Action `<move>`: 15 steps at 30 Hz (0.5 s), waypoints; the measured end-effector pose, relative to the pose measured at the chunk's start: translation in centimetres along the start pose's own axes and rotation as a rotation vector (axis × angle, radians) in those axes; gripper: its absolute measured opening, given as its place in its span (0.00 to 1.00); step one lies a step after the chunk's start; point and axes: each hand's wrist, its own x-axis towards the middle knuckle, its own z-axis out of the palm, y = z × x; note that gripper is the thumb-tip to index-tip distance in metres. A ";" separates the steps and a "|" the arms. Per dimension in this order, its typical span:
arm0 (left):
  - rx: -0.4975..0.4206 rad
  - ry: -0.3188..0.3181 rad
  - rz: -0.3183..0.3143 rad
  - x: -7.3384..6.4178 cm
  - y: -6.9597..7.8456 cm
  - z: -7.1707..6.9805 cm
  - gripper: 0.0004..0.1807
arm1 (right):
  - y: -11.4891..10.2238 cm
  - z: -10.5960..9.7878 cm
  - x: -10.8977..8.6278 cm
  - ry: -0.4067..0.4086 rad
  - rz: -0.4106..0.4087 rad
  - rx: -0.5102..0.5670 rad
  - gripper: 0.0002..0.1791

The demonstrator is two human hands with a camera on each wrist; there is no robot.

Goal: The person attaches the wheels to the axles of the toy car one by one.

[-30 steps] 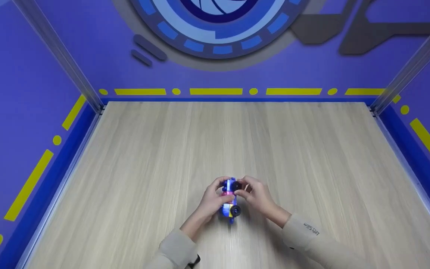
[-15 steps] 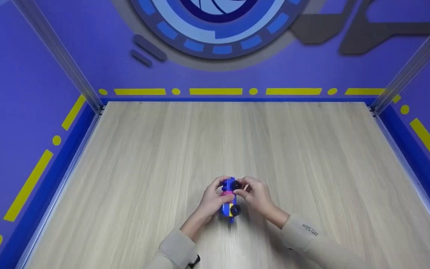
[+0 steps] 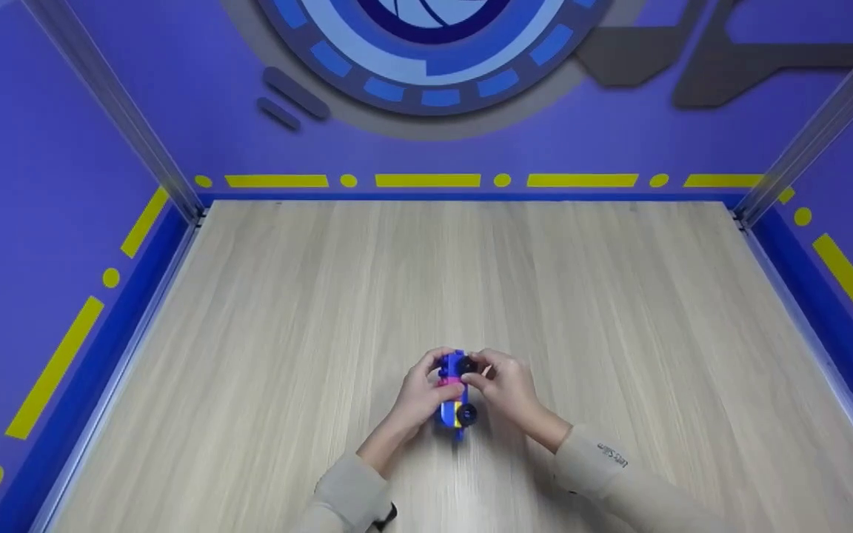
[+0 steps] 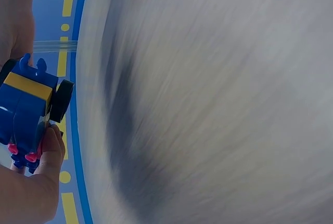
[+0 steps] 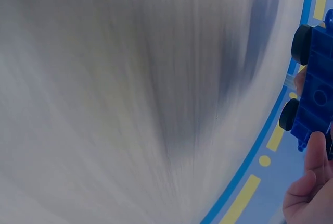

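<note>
A small toy car (image 3: 450, 414) is held up in both hands near the front of the table, seen in the head view. It has a blue body, a pink middle part, a yellow band and black wheels. My left hand (image 3: 415, 392) grips it from the left, thumb lying across the pink part. The thumb and fingers of my right hand (image 3: 512, 385) pinch the wheel (image 3: 465, 364) at the car's far end. Its nearer wheel (image 3: 466, 414) is free of both hands. In the right wrist view the blue underside (image 5: 320, 83) shows.
Pale wood-grain tabletop (image 3: 323, 296) surrounds the hands. A purple back wall (image 3: 175, 111) with yellow dashes stands at the far edge, and similar panels rise at left and right. Metal posts (image 3: 826, 118) mark the back corners.
Both hands and the car stay almost in place. The car shifts very slightly away from the body, and the right forearm moves slightly left.
</note>
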 end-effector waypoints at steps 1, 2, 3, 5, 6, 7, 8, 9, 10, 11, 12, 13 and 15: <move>-0.002 -0.001 0.000 0.0 0.1 0.0 0.27 | 0.0 0.0 0.0 -0.004 0.006 0.005 0.11; -0.003 -0.001 0.000 -0.1 0.3 0.0 0.27 | 0.1 0.0 0.0 -0.010 0.013 0.012 0.11; -0.004 -0.001 0.004 -0.3 0.6 0.0 0.27 | 0.1 0.0 0.0 -0.018 0.023 0.020 0.12; -0.002 -0.002 0.008 -0.6 1.2 0.0 0.27 | 0.1 0.1 0.0 -0.032 0.039 0.032 0.13; -0.002 -0.002 0.008 -0.8 1.6 0.0 0.27 | 0.2 0.1 -0.1 -0.038 0.046 0.036 0.13; 0.003 -0.002 0.009 -0.9 1.9 0.1 0.27 | 0.2 0.1 -0.1 -0.041 0.051 0.039 0.13; 0.011 -0.002 0.010 -1.0 2.1 0.1 0.26 | 0.2 0.1 -0.1 -0.044 0.054 0.041 0.13; 0.018 -0.002 0.010 -1.1 2.3 0.1 0.26 | 0.2 0.1 -0.1 -0.045 0.056 0.043 0.13; 0.021 -0.003 0.010 -1.1 2.4 0.1 0.26 | 0.3 0.1 -0.1 -0.044 0.057 0.045 0.13; 0.023 -0.004 0.011 -1.1 2.3 0.1 0.26 | 0.3 0.1 -0.1 -0.042 0.057 0.046 0.13; 0.022 -0.005 0.011 -1.0 2.2 0.1 0.26 | 0.3 0.1 -0.1 -0.040 0.058 0.048 0.13; 0.021 -0.005 0.014 -0.9 1.9 0.1 0.26 | 0.3 0.1 -0.1 -0.037 0.054 0.048 0.13; 0.024 -0.007 0.015 -0.6 1.4 0.0 0.26 | 0.3 0.2 -0.2 -0.029 0.055 0.049 0.13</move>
